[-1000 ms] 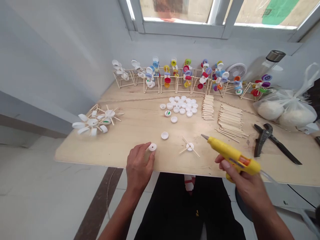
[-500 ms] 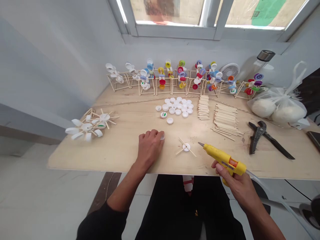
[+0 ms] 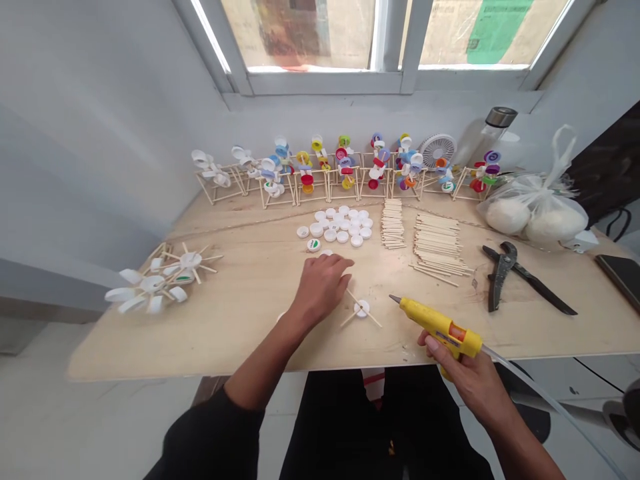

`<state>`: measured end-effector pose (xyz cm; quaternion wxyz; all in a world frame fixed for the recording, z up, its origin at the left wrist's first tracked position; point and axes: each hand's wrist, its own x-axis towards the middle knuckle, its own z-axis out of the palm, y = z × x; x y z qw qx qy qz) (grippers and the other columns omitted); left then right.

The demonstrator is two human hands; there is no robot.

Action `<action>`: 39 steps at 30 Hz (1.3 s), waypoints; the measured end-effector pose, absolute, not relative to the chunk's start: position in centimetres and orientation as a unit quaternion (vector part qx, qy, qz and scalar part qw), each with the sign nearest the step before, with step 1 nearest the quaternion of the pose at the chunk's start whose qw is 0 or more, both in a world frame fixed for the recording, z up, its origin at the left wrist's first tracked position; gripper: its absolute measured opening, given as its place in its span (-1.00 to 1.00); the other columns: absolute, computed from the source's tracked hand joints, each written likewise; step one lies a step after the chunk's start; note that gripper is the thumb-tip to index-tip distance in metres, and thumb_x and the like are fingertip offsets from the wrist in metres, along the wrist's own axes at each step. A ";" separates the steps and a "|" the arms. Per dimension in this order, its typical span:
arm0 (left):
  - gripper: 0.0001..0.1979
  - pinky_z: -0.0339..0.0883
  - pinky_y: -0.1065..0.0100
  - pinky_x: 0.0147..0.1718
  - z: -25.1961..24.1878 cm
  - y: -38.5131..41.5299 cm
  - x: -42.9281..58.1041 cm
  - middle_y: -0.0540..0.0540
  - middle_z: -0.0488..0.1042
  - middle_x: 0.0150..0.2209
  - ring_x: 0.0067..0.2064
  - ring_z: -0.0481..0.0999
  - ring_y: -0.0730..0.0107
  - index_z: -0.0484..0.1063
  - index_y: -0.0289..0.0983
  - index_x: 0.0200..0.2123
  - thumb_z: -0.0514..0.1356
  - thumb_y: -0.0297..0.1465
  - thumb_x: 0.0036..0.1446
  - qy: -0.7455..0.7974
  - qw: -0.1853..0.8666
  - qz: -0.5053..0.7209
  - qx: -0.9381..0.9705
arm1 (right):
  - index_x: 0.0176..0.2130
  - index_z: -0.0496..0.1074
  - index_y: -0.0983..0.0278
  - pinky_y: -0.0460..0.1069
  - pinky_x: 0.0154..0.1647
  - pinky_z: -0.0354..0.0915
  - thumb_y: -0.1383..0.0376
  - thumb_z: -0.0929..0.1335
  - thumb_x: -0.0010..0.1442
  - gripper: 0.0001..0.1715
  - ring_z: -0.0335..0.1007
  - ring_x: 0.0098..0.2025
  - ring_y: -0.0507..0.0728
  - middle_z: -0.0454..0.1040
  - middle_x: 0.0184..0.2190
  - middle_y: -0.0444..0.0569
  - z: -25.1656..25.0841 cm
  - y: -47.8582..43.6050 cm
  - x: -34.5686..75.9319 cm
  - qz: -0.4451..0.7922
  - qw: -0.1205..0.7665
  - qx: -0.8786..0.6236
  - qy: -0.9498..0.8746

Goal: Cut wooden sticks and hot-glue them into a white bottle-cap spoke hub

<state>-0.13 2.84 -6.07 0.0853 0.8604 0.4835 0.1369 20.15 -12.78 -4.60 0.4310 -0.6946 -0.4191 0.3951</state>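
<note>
On the worktop [image 3: 200,333], a row of wheel models [image 3: 307,179] looks finished; right hand [image 3: 467,375] grips glue gun [image 3: 433,319], left hand [image 3: 323,283] hangs loosely spread beside a three-stick cap [image 3: 361,309], seemingly part-built, piled sticks [image 3: 436,243] and loose caps [image 3: 330,235] unused.

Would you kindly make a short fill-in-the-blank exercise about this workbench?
1. The glue gun in the right hand has a body coloured ____.
2. The white cap between the left hand and the glue gun has thin wooden ____ on it.
3. From the wearer's view, the black hand tool lies to the ____ of the stick piles.

Missing words: yellow; sticks; right.
</note>
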 end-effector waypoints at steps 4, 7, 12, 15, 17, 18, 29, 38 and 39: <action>-0.76 0.18 0.17 -0.13 -4.9 6.1 4.8 -0.09 0.49 -0.13 -0.06 0.43 0.22 0.39 -0.18 -0.12 0.01 -0.38 0.20 0.428 0.084 0.068 0.897 | -0.32 0.50 0.28 -0.05 -0.21 0.39 0.01 0.37 0.06 -0.61 0.44 -0.26 0.15 0.51 -0.36 -0.03 -4.6 -12.9 20.5 0.403 0.433 -0.697 -0.406; -0.79 0.18 0.17 -0.12 -4.8 8.4 7.9 -0.11 0.46 -0.11 -0.04 0.41 0.20 0.39 -0.21 -0.14 0.04 -0.38 0.18 0.411 0.071 0.052 0.907 | -0.32 0.51 0.29 -0.05 -0.16 0.38 0.01 0.37 0.05 -0.60 0.44 -0.23 0.16 0.51 -0.35 -0.02 -4.7 -13.1 20.9 0.412 0.422 -0.698 -0.406; -0.72 0.17 0.16 -0.05 -4.6 12.4 10.7 -0.19 0.37 0.00 0.06 0.32 0.12 0.35 -0.26 -0.08 0.04 -0.29 0.19 0.409 0.048 0.049 0.910 | -0.35 0.53 0.29 -0.02 -0.16 0.39 -0.03 0.38 0.02 -0.57 0.46 -0.25 0.18 0.54 -0.37 0.01 -5.2 -13.1 21.1 0.397 0.452 -0.704 -0.377; -0.68 0.17 0.16 -0.02 -4.3 14.9 11.7 -0.18 0.34 0.04 0.09 0.29 0.12 0.31 -0.25 -0.02 0.00 -0.28 0.21 0.418 0.042 0.047 0.906 | -0.35 0.53 0.29 0.00 -0.15 0.39 -0.04 0.39 0.00 -0.55 0.47 -0.24 0.20 0.55 -0.36 0.03 -5.6 -13.1 21.1 0.401 0.456 -0.710 -0.356; -0.66 0.17 0.17 -0.01 -4.4 16.4 12.4 -0.16 0.34 0.06 0.11 0.27 0.13 0.29 -0.24 0.01 0.00 -0.27 0.20 0.418 0.044 0.041 0.906 | -0.33 0.53 0.29 -0.01 -0.16 0.40 -0.03 0.39 0.00 -0.55 0.48 -0.23 0.21 0.55 -0.34 0.03 -5.9 -13.0 21.2 0.408 0.456 -0.715 -0.339; -0.65 0.17 0.16 0.00 -4.6 17.0 12.9 -0.16 0.33 0.07 0.11 0.27 0.13 0.28 -0.23 0.02 0.00 -0.26 0.20 0.417 0.047 0.037 0.907 | -0.32 0.53 0.29 -0.01 -0.16 0.40 -0.03 0.39 0.00 -0.55 0.48 -0.22 0.21 0.56 -0.33 0.03 -6.1 -13.0 21.2 0.412 0.456 -0.715 -0.332; -0.42 0.06 0.03 0.10 -7.2 20.7 16.3 -0.25 0.13 0.23 0.24 0.07 0.04 0.05 -0.25 0.18 -0.18 -0.04 0.21 0.422 0.097 0.005 0.902 | -0.26 0.52 0.30 0.01 -0.10 0.37 -0.05 0.38 -0.01 -0.50 0.47 -0.15 0.24 0.56 -0.26 0.03 -7.4 -12.3 21.4 0.449 0.453 -0.709 -0.300; -0.36 -0.02 0.00 0.12 -8.2 21.1 16.6 -0.25 0.13 0.23 0.25 0.05 0.00 0.05 -0.22 0.18 -0.16 0.03 0.16 0.419 0.105 -0.010 0.902 | -0.30 0.51 0.30 0.01 -0.09 0.36 -0.04 0.40 -0.03 -0.52 0.44 -0.10 0.26 0.55 -0.28 0.02 -7.5 -12.0 21.5 0.459 0.459 -0.700 -0.298; -0.35 -0.02 0.00 0.12 -8.4 21.0 16.5 -0.25 0.14 0.22 0.25 0.06 0.00 0.07 -0.21 0.18 -0.15 0.04 0.15 0.419 0.105 -0.012 0.902 | -0.32 0.51 0.30 0.01 -0.09 0.37 -0.04 0.40 -0.03 -0.53 0.44 -0.11 0.26 0.55 -0.29 0.01 -7.5 -11.9 21.5 0.459 0.460 -0.697 -0.303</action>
